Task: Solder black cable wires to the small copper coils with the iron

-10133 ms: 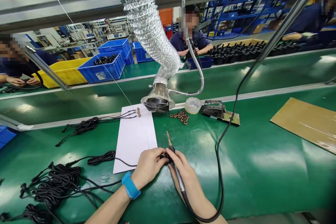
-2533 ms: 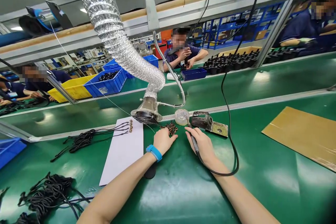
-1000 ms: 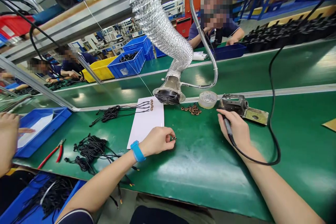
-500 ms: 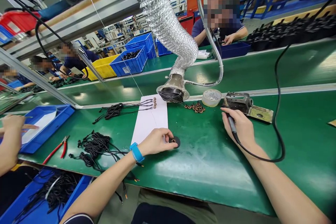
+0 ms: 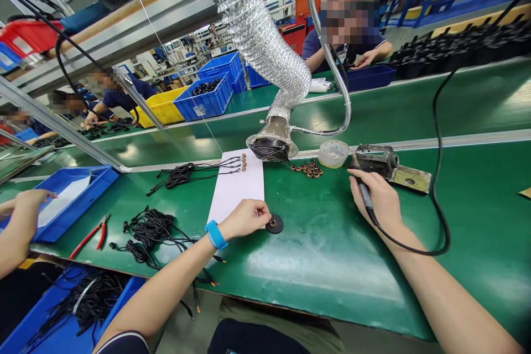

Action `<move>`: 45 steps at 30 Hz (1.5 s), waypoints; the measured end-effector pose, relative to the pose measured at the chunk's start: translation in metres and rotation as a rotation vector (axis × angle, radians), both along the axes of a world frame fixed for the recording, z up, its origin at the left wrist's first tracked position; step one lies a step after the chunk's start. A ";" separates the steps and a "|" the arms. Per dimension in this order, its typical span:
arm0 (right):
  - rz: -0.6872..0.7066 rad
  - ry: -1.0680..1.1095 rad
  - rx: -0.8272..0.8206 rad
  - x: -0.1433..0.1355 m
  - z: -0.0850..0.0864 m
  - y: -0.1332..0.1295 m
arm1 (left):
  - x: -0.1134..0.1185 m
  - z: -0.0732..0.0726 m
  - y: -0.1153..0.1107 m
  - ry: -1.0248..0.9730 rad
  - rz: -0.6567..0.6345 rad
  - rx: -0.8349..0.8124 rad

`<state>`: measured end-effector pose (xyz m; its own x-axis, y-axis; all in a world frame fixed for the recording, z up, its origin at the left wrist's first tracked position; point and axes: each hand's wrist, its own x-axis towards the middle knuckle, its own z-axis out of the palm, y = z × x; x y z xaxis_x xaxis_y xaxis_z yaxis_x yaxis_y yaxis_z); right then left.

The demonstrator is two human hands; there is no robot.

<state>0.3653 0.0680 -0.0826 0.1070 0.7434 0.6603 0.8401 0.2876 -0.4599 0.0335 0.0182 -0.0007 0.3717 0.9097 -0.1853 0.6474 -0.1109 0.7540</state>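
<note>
My left hand, with a blue wristband, is closed in a pinch at the left edge of a round black disc. A small copper-coloured ring part lies on that disc, right by the fingertips; whether anything is between them is hidden. My right hand is wrapped round the grey handle of a soldering iron. The iron's tip is out of sight by the metal iron stand. Left of the stand are a pile of copper-coloured ring parts and a round translucent tub.
A white sheet bears several ring parts beside cable ends. Black cable bundles and red-handled cutters lie to the left. A fume extractor nozzle hangs above the bench. A co-worker's hands are over a blue tray.
My left fingertips have shifted slightly left, uncovering more of the ring part and the disc. My right hand stays in place with the soldering iron. The co-worker's hands at the left have moved.
</note>
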 end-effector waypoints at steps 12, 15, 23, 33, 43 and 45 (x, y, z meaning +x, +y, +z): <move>0.031 0.029 -0.010 0.001 -0.001 0.001 | 0.004 -0.017 -0.008 -0.321 0.315 -0.301; 0.038 0.022 -0.011 0.002 -0.001 0.001 | 0.002 -0.017 -0.014 -0.327 0.370 -0.269; 0.029 0.010 0.002 0.001 0.000 0.001 | 0.002 -0.020 -0.020 -0.115 0.306 -0.159; 0.026 0.020 0.006 0.000 0.000 0.001 | 0.000 -0.020 -0.016 -0.259 0.228 -0.251; 0.019 0.024 0.009 0.002 -0.003 0.003 | 0.000 -0.022 -0.015 -0.287 0.223 -0.223; 0.026 0.023 0.003 0.002 -0.002 0.002 | 0.000 -0.020 -0.017 -0.246 0.239 -0.220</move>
